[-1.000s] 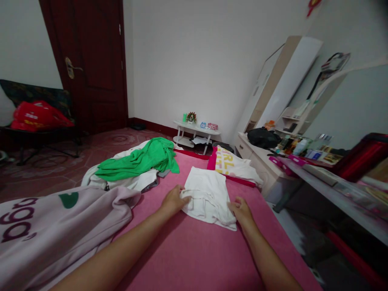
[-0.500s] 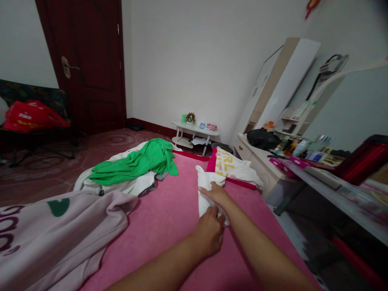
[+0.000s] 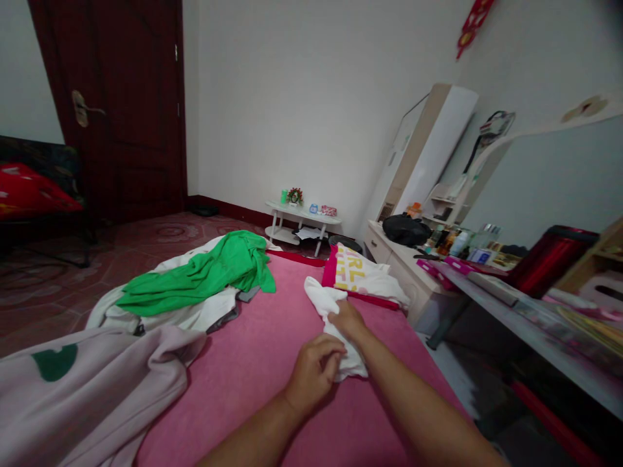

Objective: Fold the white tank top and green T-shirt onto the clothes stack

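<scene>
Both hands are on one white cloth [image 3: 322, 299], a narrow bundle on the pink bed [image 3: 272, 337], right of the middle and just near of a lettered shirt [image 3: 363, 277]. The left hand [image 3: 314, 368] has its fingers curled tight on the near end; the right hand [image 3: 348, 318] closes on the middle (thumb hidden). Bunched this loosely, the free far end could flop open, or drag across the shirt and rumple it. A green top [image 3: 204, 275] lies far left.

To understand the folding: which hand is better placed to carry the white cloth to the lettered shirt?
Probably the right hand: it lies on the white cloth, nearer the lettered shirt; the left hand grips its near end.
</scene>
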Action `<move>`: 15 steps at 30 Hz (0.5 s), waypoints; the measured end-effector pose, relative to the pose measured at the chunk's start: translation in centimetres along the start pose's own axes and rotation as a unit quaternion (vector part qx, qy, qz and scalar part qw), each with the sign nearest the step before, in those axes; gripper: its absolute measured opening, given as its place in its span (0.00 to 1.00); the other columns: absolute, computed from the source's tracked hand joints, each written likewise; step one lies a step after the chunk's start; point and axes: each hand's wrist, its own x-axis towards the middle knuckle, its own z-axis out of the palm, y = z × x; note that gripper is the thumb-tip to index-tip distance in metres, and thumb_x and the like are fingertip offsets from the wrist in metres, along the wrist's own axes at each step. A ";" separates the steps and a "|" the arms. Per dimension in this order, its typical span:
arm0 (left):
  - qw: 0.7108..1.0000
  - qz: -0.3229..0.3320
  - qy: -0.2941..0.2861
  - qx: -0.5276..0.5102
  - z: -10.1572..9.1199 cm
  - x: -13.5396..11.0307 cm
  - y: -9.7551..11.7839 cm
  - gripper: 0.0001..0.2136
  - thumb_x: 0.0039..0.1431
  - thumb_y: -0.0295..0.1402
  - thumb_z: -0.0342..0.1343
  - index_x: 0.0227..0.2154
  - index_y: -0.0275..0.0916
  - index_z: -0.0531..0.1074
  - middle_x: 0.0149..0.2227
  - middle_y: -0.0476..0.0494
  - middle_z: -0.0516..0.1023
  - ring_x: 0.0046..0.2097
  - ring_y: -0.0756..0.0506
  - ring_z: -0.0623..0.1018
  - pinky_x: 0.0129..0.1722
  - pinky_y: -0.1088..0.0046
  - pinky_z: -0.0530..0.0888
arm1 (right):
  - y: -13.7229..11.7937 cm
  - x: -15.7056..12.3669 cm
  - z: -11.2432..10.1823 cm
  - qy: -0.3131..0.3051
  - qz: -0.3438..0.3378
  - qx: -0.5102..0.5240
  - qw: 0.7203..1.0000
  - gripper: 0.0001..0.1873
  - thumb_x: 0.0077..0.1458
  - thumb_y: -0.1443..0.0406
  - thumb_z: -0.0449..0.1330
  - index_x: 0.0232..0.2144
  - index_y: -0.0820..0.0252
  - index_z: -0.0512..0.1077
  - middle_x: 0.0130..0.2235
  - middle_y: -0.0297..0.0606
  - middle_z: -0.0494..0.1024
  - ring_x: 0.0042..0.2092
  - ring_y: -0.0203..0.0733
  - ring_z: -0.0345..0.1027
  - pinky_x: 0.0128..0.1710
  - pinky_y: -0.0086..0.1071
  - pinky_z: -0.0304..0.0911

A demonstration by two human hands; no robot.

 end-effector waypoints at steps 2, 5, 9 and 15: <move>0.998 -0.025 0.057 -0.013 -0.5 0.3 -0.4 0.14 0.53 0.19 0.45 0.32 0.37 0.75 0.35 0.44 0.76 0.39 0.48 0.74 0.41 0.73 0.70 | 1.5 0.6 -2.0 -0.012 -0.023 0.006 1.000 0.15 0.49 0.65 0.56 0.39 0.61 0.75 0.35 0.37 0.80 0.35 0.42 0.72 0.32 0.29 0.61; 0.997 -0.049 0.065 -0.017 -0.7 0.5 -0.9 0.16 0.51 0.17 0.44 0.29 0.38 0.75 0.31 0.46 0.75 0.36 0.49 0.74 0.38 0.74 0.70 | 3.4 2.1 -5.8 -0.022 -0.066 -0.005 0.998 0.12 0.46 0.67 0.57 0.35 0.62 0.76 0.32 0.35 0.80 0.32 0.40 0.70 0.30 0.27 0.60; 0.998 -0.054 0.033 -0.002 0.0 0.3 -1.4 0.17 0.48 0.16 0.44 0.27 0.38 0.76 0.30 0.46 0.75 0.35 0.49 0.74 0.38 0.75 0.69 | 4.8 5.5 -11.9 0.024 -0.108 -0.070 0.991 0.12 0.45 0.66 0.59 0.35 0.62 0.76 0.36 0.40 0.79 0.39 0.45 0.69 0.37 0.30 0.59; 0.998 -0.061 -0.017 0.016 1.3 -0.1 -2.2 0.18 0.46 0.15 0.45 0.28 0.39 0.77 0.30 0.46 0.76 0.34 0.49 0.75 0.36 0.76 0.69 | 7.4 12.3 -19.4 0.131 -0.162 -0.213 0.954 0.18 0.49 0.65 0.59 0.44 0.61 0.72 0.52 0.45 0.71 0.53 0.51 0.61 0.51 0.38 0.54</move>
